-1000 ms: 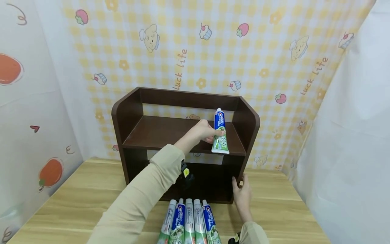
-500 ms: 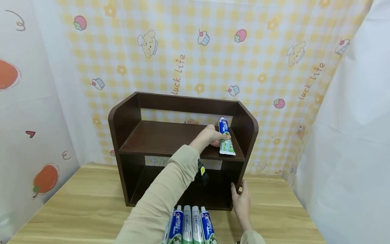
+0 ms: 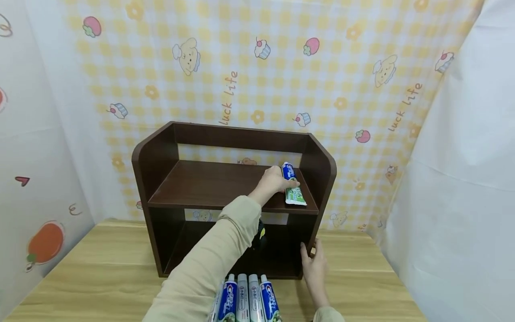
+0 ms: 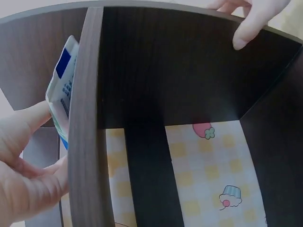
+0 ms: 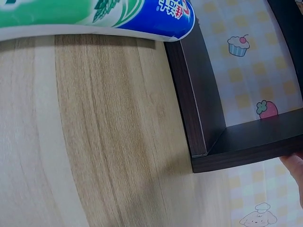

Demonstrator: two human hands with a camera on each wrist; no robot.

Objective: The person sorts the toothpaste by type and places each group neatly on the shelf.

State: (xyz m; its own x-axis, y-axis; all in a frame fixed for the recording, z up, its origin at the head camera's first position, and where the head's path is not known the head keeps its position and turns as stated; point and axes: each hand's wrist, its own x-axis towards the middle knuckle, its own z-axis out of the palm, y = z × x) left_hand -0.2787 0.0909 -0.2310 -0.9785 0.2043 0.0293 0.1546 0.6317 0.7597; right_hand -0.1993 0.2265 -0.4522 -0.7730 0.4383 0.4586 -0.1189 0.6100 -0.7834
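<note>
My left hand (image 3: 272,182) holds a blue, white and green toothpaste tube (image 3: 295,196) at the right end of the dark brown shelf's upper board (image 3: 213,181). The tube's cap end points to the back wall, its flat crimped end to the front. In the left wrist view, thumb and fingers pinch the tube (image 4: 61,94) close over the board's front edge. Lower down, my right hand (image 3: 315,270) grips the front edge of the shelf's right side panel, thumb inside and fingers outside. Part of that hand (image 5: 294,170) shows in the right wrist view.
Several toothpaste tubes (image 3: 228,298), blue and silver-white, lie side by side on the wooden table (image 3: 88,268) before the shelf, caps toward it. My left sleeve (image 3: 209,264) covers part of the lower compartment. Patterned cloth (image 3: 241,53) stands behind.
My left hand has carried the tube rightward and then lowered it toward the upper board, tipping it flatter. The right hand keeps its grip on the side panel. The view has shifted slightly.
</note>
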